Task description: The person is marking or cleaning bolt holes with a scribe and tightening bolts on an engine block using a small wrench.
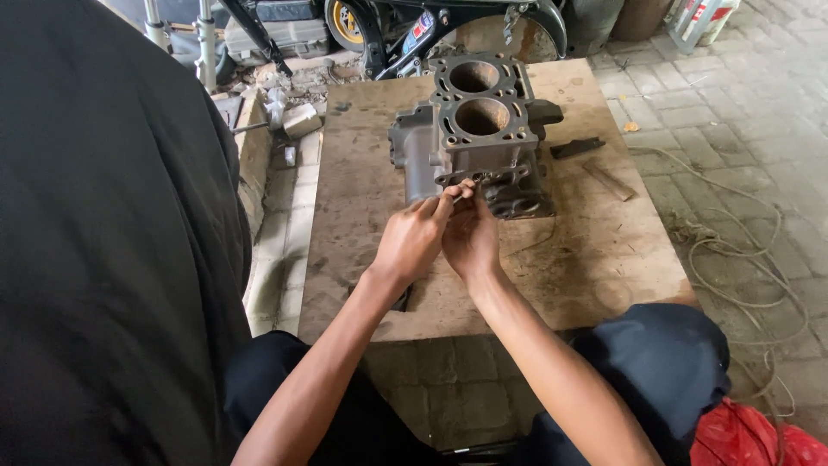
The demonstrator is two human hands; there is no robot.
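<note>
Grip: left hand (414,237) and right hand (470,235) pressed together, fingertips pinched on a small thin part (458,198) at the near edge of the engine block (479,138); too small to identify.
Hand state: both nearly closed, fingers curled tight; what else is held, cannot tell.
Technique: probably best kept square to the hole, wrists steady, light pressure, no forcing.
Risk: likely slip or drop of the small part onto the wooden board (561,259).
Block position: upright on the board's far half, just beyond the fingertips.
Block look: grey cast metal, two round cylinder bores on top, bolt holes around the deck, grimy, rust tint in bores.
Nearby: flat dark strip (576,147) right of block, rope (742,259) on paving.
</note>
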